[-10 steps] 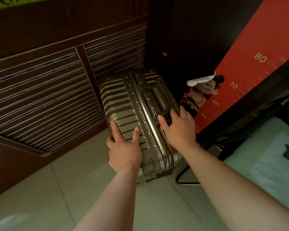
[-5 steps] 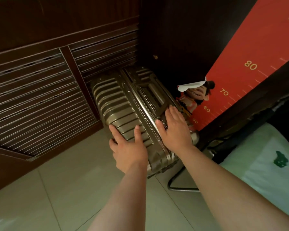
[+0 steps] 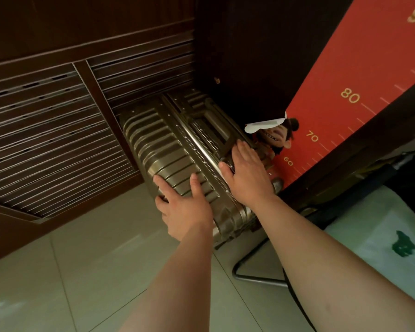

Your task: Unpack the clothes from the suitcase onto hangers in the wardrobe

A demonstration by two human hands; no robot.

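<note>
- Both forearms [image 3: 173,283] come in from the bottom edge, cut off well before the elbows.
- Pale tiled floor [image 3: 82,271] under them, with a washed-out glare patch bottom left.
- Bottom right there's a bent metal tube [image 3: 254,276] lying on the floor. It runs under the right arm, so no idea what it belongs to.
- White sheet [image 3: 381,236] with a green blotch at the right edge. It's cropped and the print is too soft to read.
- Left hand [image 3: 185,207] lies flat on the ribbed face of the suitcase [image 3: 168,152], thumb and first finger spread wide. The other fingers sit at the case's left edge and I can't tell if they hook over it. Not gripping anything as far as I can see.
- Right hand [image 3: 247,176] rests palm-down on the frame side of the case, fingers straight and together, tips just beside the handle. Not holding anything.
- The suitcase is gold, closed and tilted on the floor, wedged between the louvred doors [image 3: 58,140] and a dark panel [image 3: 244,56]. Its near corner hides behind the left wrist and its far end fades into shadow.
- Just right of the case is a cartoon figure [image 3: 278,137], with a white scrap across its upper face and the right hand covering its lower half.
- It's on a red height chart [image 3: 357,92] showing 60 to 80, with the 90 clipped by the frame.
- Small knob [image 3: 216,80] on the panel, barely visible.
</note>
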